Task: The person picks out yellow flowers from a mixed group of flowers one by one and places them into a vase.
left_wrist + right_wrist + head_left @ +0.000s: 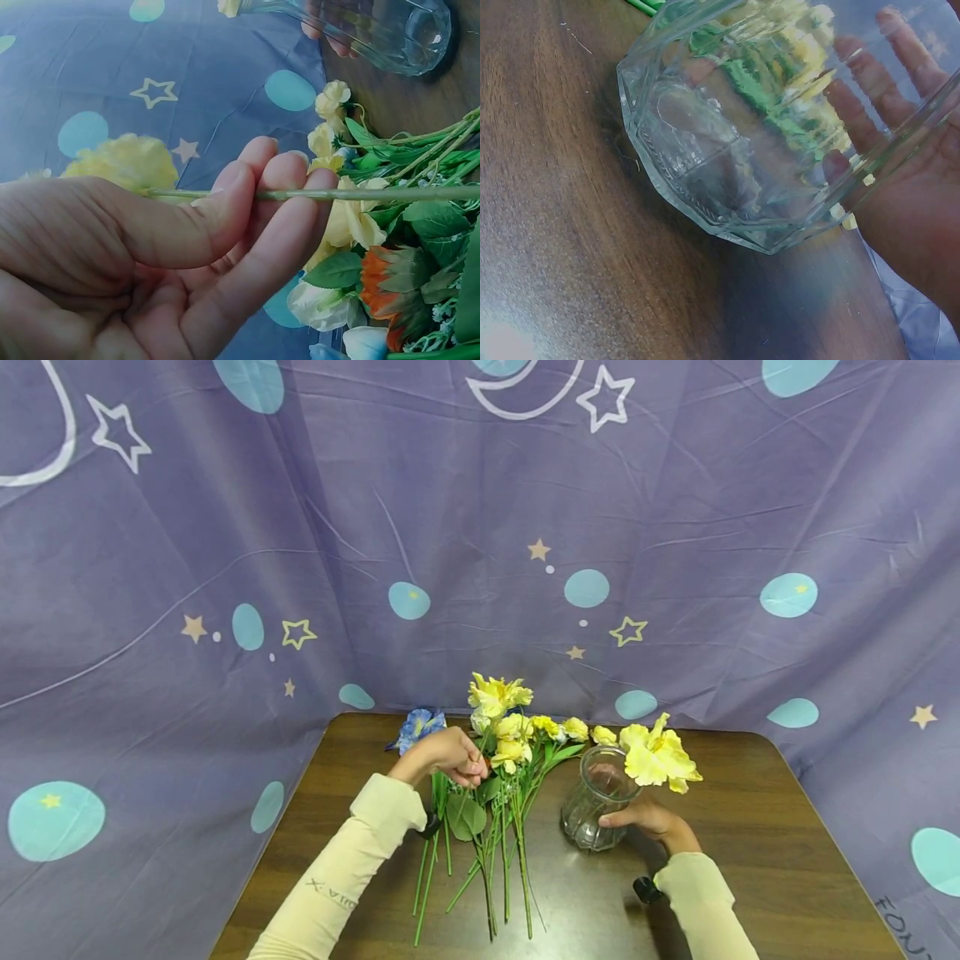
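Purple cloth printed with stars and dots hangs behind a dark wooden table [750, 827]. Near the table's far edge, the left hand [450, 758] pinches a green flower stem [360, 194] between thumb and curled fingers, above a bunch of yellow flowers [510, 739]. The right hand [651, 820] cups a tilted glass vase [596, 810] beside them, fingers wrapped round it.
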